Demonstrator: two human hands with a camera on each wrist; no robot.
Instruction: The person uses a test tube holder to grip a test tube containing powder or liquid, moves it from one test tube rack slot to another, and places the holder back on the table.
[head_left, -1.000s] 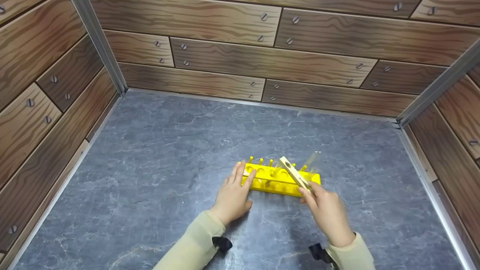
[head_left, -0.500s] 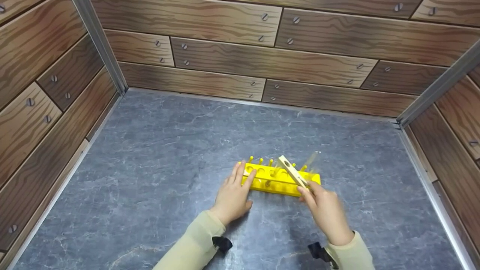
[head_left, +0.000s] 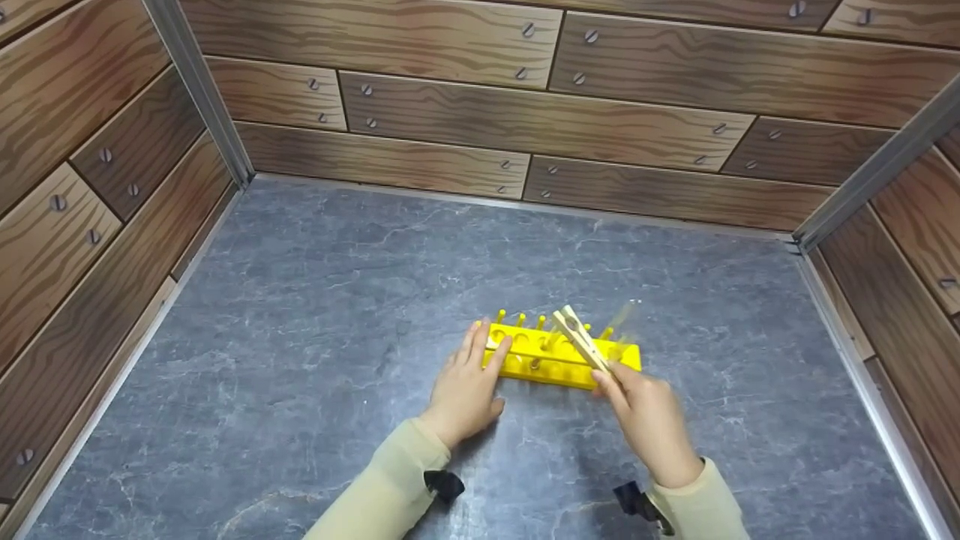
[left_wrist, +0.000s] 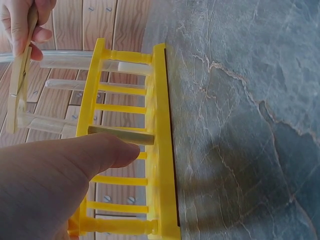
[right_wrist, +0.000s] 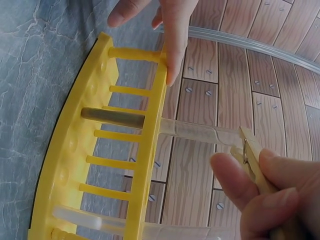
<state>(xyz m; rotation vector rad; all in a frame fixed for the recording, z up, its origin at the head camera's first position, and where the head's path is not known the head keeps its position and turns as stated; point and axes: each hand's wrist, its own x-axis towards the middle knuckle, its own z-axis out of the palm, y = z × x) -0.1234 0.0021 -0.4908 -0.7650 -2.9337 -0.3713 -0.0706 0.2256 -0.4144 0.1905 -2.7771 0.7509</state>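
A yellow test tube rack [head_left: 559,373] stands on the tabletop. The left hand [head_left: 465,382] rests its extended fingers on the rack's left end. Between finger and thumb, the right hand [head_left: 649,416] grips a wooden test tube clamp [head_left: 589,351] over the rack. The clamp's two wooden arms show slightly spread. In the right wrist view its far end is at the mouth of a clear test tube [right_wrist: 195,131], which stands in the rack with dark liquid [right_wrist: 112,117] at its bottom. Another tube [right_wrist: 82,220] with white contents stands near the rack's right end.
A further clear tube [left_wrist: 75,85] shows in the left wrist view. Yellow pegs [head_left: 502,316] line the rack's back edge. Wood-patterned walls [head_left: 420,112] enclose the grey marbled tabletop [head_left: 315,300] at the back and both sides.
The clamp's arms have spread apart, and the right hand has shifted slightly left and up in the head view. The left hand and the rack have stayed put.
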